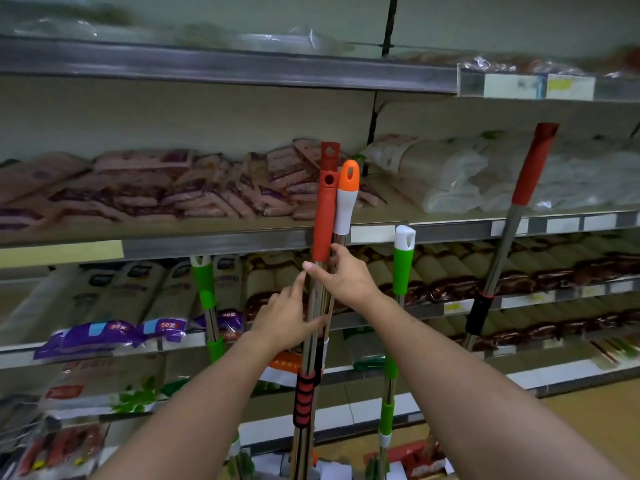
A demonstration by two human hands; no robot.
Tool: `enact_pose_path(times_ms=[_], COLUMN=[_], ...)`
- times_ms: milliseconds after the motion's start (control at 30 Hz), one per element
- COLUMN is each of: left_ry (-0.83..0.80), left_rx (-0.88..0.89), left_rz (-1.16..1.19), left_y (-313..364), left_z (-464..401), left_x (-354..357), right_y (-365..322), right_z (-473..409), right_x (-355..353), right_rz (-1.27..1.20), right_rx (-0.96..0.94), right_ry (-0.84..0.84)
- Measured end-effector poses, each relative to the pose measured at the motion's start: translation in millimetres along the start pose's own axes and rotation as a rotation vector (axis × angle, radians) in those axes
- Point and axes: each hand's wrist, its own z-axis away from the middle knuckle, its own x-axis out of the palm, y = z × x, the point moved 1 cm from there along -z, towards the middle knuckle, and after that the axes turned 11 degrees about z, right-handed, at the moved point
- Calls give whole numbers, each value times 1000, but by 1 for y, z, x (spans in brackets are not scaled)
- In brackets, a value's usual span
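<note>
A bundle of metal mop poles leans upright against the shop shelves in the middle of the head view. One pole has a red cap, one an orange and white cap, and a second red cap shows behind. A black and red grip sits lower on the front pole. My right hand grips the poles just under the red cap, thumb across the front. My left hand touches the poles lower down, index finger straight up along them and thumb lying across.
A green and white pole stands right of the bundle, another green one left, and a red-capped pole leans far right. Shelf edges carry stacked bagged goods. Packages lie on the floor around the pole bases.
</note>
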Motion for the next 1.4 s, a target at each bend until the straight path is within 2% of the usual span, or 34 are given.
enact_pose_path(times_ms=[233,400,500,667,767,867,1067,1167,1400], left_ry=[55,56,56,-1,-67,-63,-77,-8,4], left_rx=[65,39,48,30,-37,-116,-141,-124,-111], left_rz=[225,214,163,239,369,591,734,861,829], left_y=[9,14,16,24,27,31,45,54,70], left_z=[-5,0,6,18,27,41,65,73,101], left_x=[3,0,0,4,1,0,-12,-23,-24], right_y=[3,-2,-4,-5,-8,-17,-52,-63,-70], right_z=[-1,3,5,14,20,34,63,79,110], right_x=[6,2,4,8,13,14,-7,-14,-18], right_rz=[-171,-198,-298,-451,-467,-532,-755,-762,-706], right_rx=[9,-26,9,37,21,-23,-98,-106,-159], right_ry=[-16,-1,9,-26,-22,4,-3,-34,16])
